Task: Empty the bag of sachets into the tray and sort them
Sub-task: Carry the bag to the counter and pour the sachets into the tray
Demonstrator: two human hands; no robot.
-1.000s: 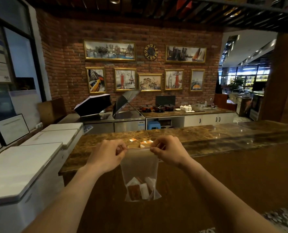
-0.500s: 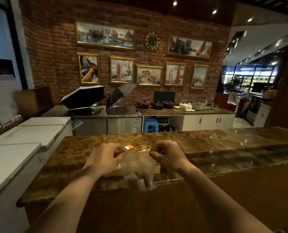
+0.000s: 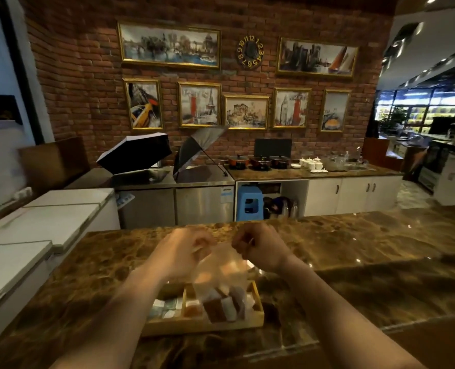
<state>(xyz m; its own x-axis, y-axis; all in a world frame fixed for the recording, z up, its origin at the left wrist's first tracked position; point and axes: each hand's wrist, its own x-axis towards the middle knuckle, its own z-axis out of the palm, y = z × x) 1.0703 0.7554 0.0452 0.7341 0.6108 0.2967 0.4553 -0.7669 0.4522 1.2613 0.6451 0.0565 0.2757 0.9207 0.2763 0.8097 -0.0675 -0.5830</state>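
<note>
Bag held over the tray, pinched at its mouth by both hands.

The wooden tray (image 3: 258, 314) sits on the marble counter (image 3: 380, 275), some sachets (image 3: 167, 308) already in its compartments. Above it hangs the clear bag (image 3: 221, 272), more sachets gathered at its bottom, below the grip. The left hand (image 3: 181, 253) and right hand (image 3: 258, 246) each pinch its top edge.

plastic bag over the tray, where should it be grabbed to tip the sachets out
Probably by its bottom corners, coming from below and the sides. The clear plastic bag hangs mouth-up from the left hand and right hand, both pinching its top edge, and the sachets sit bunched in its bottom just above the wooden tray. Lifting that weighted end would turn the mouth towards the tray.
</note>
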